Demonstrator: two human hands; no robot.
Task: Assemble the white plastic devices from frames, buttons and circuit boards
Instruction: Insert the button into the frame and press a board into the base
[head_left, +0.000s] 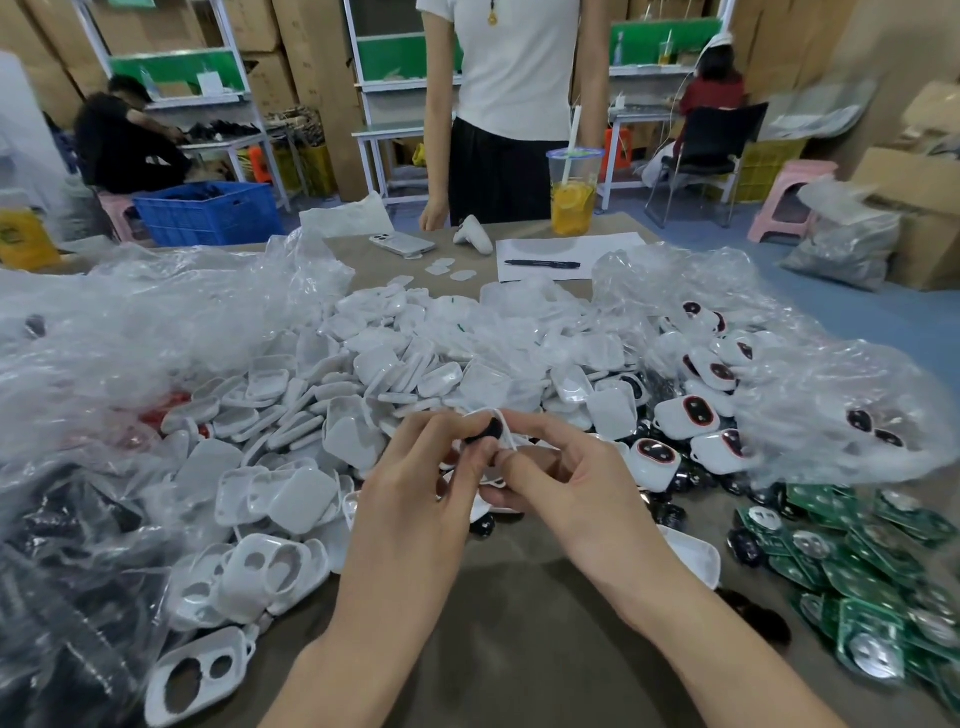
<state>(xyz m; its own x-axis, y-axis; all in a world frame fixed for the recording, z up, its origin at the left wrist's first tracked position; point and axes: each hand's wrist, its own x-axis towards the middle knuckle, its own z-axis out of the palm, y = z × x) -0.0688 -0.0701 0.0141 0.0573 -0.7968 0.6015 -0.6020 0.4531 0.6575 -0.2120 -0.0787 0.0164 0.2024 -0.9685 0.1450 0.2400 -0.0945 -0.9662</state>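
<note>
My left hand (415, 499) and my right hand (566, 483) meet over the table's middle, both holding one white frame (506, 431). A black button (485, 431) sits in it, pinched by my left fingertips; my right thumb presses below it. A big heap of white shells (363, 384) lies behind my hands. White frames with two holes (197, 675) lie at the lower left. Green circuit boards (862, 571) are piled at the right. Frames fitted with black buttons (685, 421) lie right of my hands.
Clear plastic bags (156, 322) billow at left and right. Across the table stands a person in a white shirt (514, 78), near a phone (402, 244), a pen (543, 264) on paper and a drink cup (573, 189). Loose black buttons (750, 613) lie near my right forearm.
</note>
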